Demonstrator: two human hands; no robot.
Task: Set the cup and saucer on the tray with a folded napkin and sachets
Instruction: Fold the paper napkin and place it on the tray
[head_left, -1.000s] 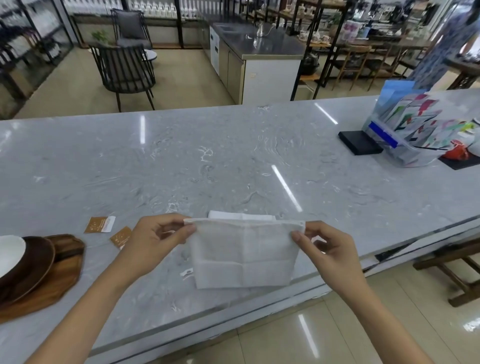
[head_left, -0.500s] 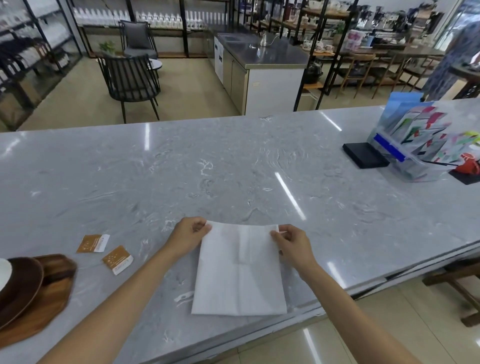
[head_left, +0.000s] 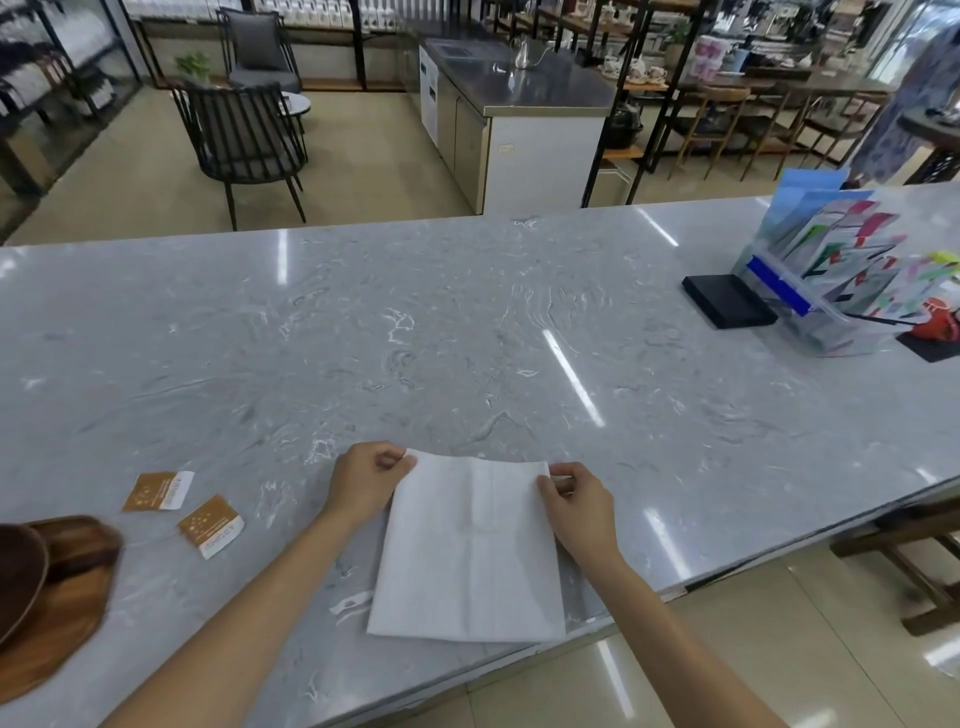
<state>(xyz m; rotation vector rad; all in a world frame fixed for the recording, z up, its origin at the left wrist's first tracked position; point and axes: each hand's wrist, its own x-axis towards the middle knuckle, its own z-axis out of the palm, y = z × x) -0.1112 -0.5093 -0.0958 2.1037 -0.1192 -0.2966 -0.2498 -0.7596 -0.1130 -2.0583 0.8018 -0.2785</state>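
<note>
White square paper napkin (head_left: 470, 551) flat on the grey marble-patterned countertop (head_left: 467, 338), near its front edge; a second ago held up off the surface as a wider, shorter rectangle, now laid down and longer front to back. Left hand (head_left: 363, 480) pinching the far left corner, fingers curled. Right hand (head_left: 574, 499) pinching the far right corner, likewise curled. Much as half a second ago, hands and napkin barely shifted. Two small brown-and-white paper sachets (head_left: 184, 506) lying well to the left of the napkin, apart from each other. Dark wooden tray (head_left: 67, 608) at the left edge, with a dark brown round saucer (head_left: 18, 577) on it, partly out of view.
</note>
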